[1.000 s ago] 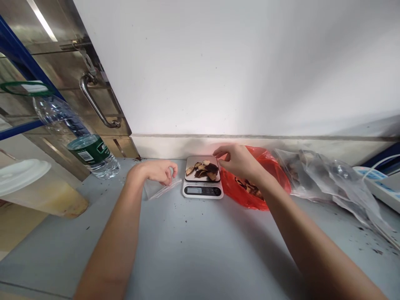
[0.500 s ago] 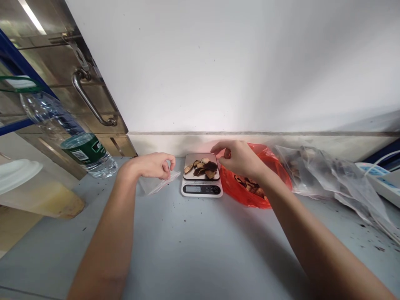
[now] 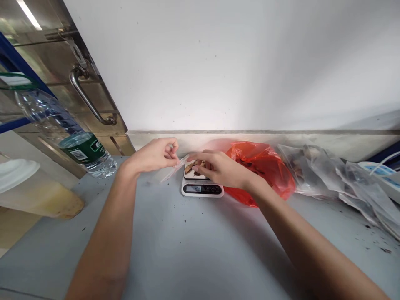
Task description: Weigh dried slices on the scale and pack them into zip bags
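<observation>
Right hand (image 3: 226, 168) had shifted from above red bag (image 3: 281, 179) to over brown slices (image 3: 189, 167) on scale (image 3: 203, 190), fingers curled, grip uncertain, while left hand (image 3: 154, 154) pinched clear bag (image 3: 172, 171) alongside, presumably for easy reach.

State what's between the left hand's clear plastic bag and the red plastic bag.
The white rectangular digital scale bearing brown slices, the right hand over them, in the head view.
</observation>
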Demonstrator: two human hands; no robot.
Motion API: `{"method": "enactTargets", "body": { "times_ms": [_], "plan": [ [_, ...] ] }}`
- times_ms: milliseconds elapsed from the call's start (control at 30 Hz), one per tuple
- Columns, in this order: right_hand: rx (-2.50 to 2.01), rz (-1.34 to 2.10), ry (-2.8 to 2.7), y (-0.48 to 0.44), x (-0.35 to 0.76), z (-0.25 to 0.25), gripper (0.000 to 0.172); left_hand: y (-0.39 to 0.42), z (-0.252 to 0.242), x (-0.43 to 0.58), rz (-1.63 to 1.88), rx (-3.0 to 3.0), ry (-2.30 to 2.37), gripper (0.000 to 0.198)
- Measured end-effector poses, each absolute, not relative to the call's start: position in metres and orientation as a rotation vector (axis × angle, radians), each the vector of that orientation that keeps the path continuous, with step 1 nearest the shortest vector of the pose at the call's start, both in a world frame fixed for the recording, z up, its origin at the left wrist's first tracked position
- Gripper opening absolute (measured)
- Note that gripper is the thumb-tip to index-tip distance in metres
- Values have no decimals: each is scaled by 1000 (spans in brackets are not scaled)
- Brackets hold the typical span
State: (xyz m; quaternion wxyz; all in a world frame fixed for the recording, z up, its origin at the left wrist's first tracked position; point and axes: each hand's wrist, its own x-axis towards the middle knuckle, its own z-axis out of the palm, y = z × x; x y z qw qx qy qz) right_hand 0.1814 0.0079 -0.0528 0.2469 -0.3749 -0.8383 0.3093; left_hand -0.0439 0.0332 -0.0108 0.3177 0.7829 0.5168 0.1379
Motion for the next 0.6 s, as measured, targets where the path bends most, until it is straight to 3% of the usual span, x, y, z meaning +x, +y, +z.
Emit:
{"method": "enactTargets", "body": {
  "times_ms": [333, 500, 600],
  "plan": [
    [-905, 854, -2242, 9, 175, -59, 24, 30, -7, -34, 633, 2033, 1266, 31],
    [-1251, 703, -2138, 7, 169, -54, 41, 24, -5, -31, 880, 2143, 1293, 30],
    [-1346, 651, -1916, 6, 170, -51, 25, 20, -2, -30, 1017, 2218, 1257, 26]
  ]
}}
